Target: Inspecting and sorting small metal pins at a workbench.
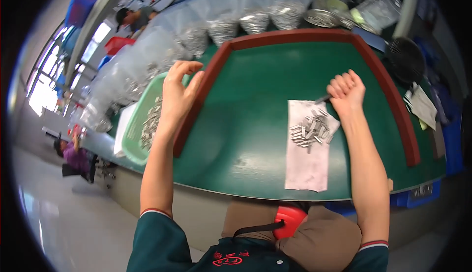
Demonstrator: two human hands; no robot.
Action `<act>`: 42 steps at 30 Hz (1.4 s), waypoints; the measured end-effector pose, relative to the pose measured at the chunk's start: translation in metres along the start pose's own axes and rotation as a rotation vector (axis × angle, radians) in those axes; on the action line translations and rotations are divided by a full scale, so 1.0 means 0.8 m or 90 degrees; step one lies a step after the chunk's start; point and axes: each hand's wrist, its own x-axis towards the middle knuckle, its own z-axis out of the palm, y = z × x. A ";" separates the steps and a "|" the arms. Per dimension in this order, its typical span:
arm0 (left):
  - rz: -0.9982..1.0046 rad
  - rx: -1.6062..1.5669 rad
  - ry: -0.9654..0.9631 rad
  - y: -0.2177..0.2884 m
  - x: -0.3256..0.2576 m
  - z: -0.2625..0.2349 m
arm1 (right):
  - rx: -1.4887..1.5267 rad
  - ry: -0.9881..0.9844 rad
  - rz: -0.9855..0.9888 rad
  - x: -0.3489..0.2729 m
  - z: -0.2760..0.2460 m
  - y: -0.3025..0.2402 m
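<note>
My left hand [179, 87] is raised at the left, above the red-brown raised border [290, 35] and beside a light green basket [129, 136]. Its fingers curve forward with the thumb apart, and nothing shows between them. Small metal pieces [151, 124] lie in the basket. On the right, my right hand [348, 94] is closed in a fist around a slim dark tool [323, 99]; the grip hides most of it, so its kind is unclear. The tool's end points left, over the top of a pale pink cloth [306, 171]. A heap of small silvery metal pieces [312, 130] lies on that cloth.
The border frames a green tabletop [246, 100]. Clear bags of metal parts [223, 26] line its far and left sides. A black round container [405, 60] and a whitish cloth [421, 107] sit at the right. A seated person [76, 154] is at the far left.
</note>
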 end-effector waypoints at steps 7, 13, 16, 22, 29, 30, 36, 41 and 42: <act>0.062 -0.271 -0.298 0.123 -0.012 0.128 | 0.024 0.026 -0.005 0.004 -0.001 0.001; 0.197 -0.227 -0.321 0.160 -0.011 0.176 | 0.039 0.078 -0.110 0.000 -0.002 -0.023; 0.264 -0.209 -0.308 0.169 -0.007 0.190 | 0.048 0.088 -0.110 0.002 -0.004 -0.023; 0.485 -0.068 -0.386 0.171 0.005 0.203 | 0.058 0.110 -0.106 0.001 -0.005 -0.022; 0.275 -0.278 -0.412 0.164 0.010 0.187 | 0.061 0.094 -0.091 0.003 -0.007 -0.024; 0.135 -0.360 -0.413 0.160 0.006 0.181 | 0.062 0.092 -0.091 0.004 -0.008 -0.023; -0.403 -0.831 -0.351 0.112 -0.033 0.177 | 0.030 0.092 -0.089 0.003 -0.007 -0.022; -0.532 -1.052 -0.303 0.098 -0.048 0.168 | 0.021 0.080 -0.091 0.004 -0.010 -0.025; -0.540 -1.071 -0.311 0.095 -0.050 0.168 | 0.019 0.077 -0.089 0.004 -0.010 -0.024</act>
